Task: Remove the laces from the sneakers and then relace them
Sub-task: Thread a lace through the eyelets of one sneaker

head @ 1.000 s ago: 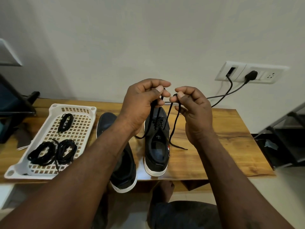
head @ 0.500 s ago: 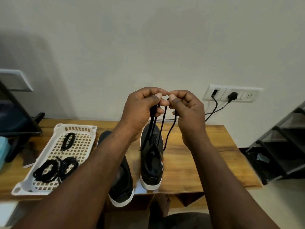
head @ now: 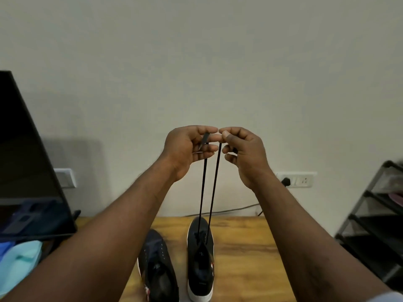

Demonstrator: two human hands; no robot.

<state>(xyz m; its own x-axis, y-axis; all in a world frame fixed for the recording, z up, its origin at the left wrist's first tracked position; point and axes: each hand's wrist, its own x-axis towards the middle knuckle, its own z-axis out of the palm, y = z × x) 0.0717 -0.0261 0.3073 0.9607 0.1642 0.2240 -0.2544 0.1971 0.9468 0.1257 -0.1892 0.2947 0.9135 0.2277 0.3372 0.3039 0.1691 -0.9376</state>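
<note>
Two dark sneakers with white soles stand side by side on the wooden table [head: 244, 253]. From the right sneaker [head: 200, 269] a black lace [head: 212, 192] rises in two taut strands to my raised hands. My left hand [head: 187, 149] pinches one lace end between thumb and fingers. My right hand [head: 242, 151] pinches the other end, fingertips nearly touching the left hand's. The left sneaker [head: 158, 269] lies partly behind my left forearm, and no lace shows on it.
A dark monitor [head: 26, 160] stands at the left, with a light blue object [head: 19, 262] below it. A black shoe rack [head: 375, 225] stands at the right. Wall sockets [head: 296, 179] with a plugged cable sit on the wall behind the table.
Both hands have risen well above the right sneaker, drawing the two lace strands straight and taut. The view has tilted up, and the white tray with laces has dropped out of sight.
</note>
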